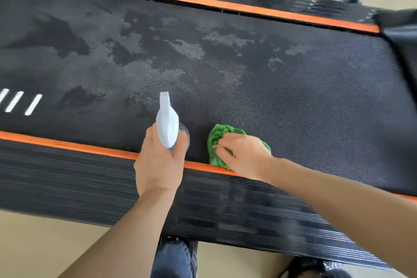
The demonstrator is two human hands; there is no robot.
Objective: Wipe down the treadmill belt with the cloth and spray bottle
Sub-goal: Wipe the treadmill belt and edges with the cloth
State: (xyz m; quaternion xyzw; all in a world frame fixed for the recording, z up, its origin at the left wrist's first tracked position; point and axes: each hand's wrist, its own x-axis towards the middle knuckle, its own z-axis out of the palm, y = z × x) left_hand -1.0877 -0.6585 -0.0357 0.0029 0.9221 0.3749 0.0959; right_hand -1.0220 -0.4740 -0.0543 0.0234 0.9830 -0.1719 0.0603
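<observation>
The black textured treadmill belt (293,97) runs across the view, with wet and dusty patches over its middle and left part. My left hand (160,165) grips a clear spray bottle with a white trigger head (167,124), its nozzle pointing away over the belt. My right hand (241,153) holds a bunched green cloth (216,140) and presses it on the belt's near edge, just right of the bottle. Part of the cloth is hidden under my fingers.
Orange strips (67,144) border the belt on both long sides, with ribbed black side rails (90,183) outside them. White stripes (20,102) mark the belt at far left. A black cover (401,36) lies at the right end. Beige floor (45,244) and my leg (173,259) are below.
</observation>
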